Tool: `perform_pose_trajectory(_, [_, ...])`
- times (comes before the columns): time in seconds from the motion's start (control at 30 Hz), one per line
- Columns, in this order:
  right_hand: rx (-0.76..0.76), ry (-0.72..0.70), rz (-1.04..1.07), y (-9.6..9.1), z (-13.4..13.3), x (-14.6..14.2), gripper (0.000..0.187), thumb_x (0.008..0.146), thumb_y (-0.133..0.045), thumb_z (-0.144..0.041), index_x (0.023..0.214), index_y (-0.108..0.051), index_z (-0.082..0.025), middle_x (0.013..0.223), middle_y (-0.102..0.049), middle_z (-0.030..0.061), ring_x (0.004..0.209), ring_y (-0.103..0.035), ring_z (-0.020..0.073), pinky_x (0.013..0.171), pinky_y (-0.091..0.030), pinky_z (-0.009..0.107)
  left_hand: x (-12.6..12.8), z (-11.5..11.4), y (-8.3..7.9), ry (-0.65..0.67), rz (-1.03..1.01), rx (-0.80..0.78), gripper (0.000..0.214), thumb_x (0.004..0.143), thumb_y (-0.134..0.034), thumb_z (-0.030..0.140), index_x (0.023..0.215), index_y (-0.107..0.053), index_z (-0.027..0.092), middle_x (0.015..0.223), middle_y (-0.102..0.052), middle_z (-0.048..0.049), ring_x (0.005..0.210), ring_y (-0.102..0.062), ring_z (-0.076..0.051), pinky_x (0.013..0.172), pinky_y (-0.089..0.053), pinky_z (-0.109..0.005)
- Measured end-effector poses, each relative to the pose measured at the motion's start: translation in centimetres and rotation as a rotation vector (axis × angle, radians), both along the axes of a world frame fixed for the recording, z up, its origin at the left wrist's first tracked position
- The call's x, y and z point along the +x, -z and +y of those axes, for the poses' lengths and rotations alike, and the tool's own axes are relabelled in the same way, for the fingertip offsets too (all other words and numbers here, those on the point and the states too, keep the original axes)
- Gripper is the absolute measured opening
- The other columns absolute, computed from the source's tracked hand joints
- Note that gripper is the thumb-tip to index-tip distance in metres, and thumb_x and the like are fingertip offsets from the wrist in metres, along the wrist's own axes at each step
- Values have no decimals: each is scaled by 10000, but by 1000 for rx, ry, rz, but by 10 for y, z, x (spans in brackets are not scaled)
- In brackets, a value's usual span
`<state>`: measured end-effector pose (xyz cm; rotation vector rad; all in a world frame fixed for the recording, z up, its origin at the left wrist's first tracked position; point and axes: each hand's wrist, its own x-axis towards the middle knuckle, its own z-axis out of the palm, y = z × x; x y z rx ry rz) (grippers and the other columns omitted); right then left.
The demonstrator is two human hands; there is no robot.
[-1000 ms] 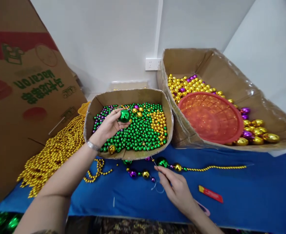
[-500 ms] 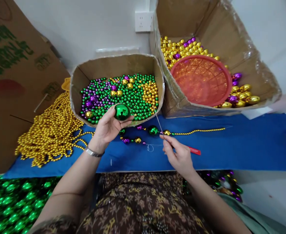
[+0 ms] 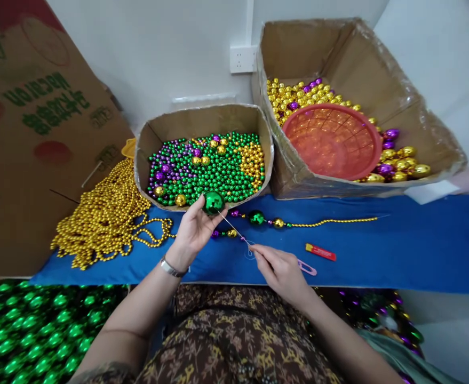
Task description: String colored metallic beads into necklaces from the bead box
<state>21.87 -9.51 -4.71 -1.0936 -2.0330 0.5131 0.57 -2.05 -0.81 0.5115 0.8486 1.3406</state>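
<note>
My left hand (image 3: 195,226) holds a large shiny green bead (image 3: 214,203) between thumb and fingers, just over the front rim of the bead box. In my right hand (image 3: 281,266) a long thin needle (image 3: 234,226) is pinched, its tip at the lower right of the green bead. Whether the tip is inside the bead's hole I cannot tell. Thin looped thread (image 3: 251,250) lies by my right fingertips. Behind it on the blue cloth lies a strand of green, purple and gold beads (image 3: 255,217), with a run of small gold beads (image 3: 332,220) at its right.
A cardboard box (image 3: 269,165) holds small mixed beads. To its right, a larger box (image 3: 426,117) holds gold and purple beads and a red basket (image 3: 334,173). Gold bead strands (image 3: 102,213) are heaped left. A red lighter (image 3: 320,252) and pink-handled tool (image 3: 308,268) lie on the blue cloth (image 3: 410,245).
My right hand has brought the needle from upright over the cloth down and left to the green bead. The red lighter and pink-handled tool have come into plain view.
</note>
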Motion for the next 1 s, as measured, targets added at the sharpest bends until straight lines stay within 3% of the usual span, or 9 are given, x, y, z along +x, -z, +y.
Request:
perform_pose_trajectory(0.33, [23,22,-31,2,0,0,257,957,-455,-194,1093,-673,-193,973,-753,61,835,-731,175,754,-592,274,3,-3,1,-22,-12,48,210,793,-705,337,939,-627,208,1055,-645,-42,1008,-633,-221,921,-559,-422])
perform_pose_trajectory(0.53, [43,84,-75,8,6,-3,258,964,-439,-199,1074,-672,-179,958,-755,70,805,-731,176,741,-588,273,17,-19,11,47,185,183,450,654,-818,189,1057,-629,260,1135,-589,-31,950,-607,-164,824,-580,-329])
perform_pose_trajectory(0.77, [-38,40,0,8,3,-2,236,964,-440,-198,1052,-659,-204,972,-757,45,827,-734,164,746,-586,251,19,-24,18,113,162,143,406,694,-792,226,1060,-622,272,1091,-586,-28,928,-613,-171,843,-573,-380])
perform_pose_trajectory(1.0, [27,78,-12,14,4,-4,236,965,-442,-195,1077,-650,-192,980,-752,63,843,-730,178,772,-584,278,21,-25,16,71,140,156,410,694,-796,236,1059,-613,268,1099,-572,-28,934,-596,-166,840,-575,-370])
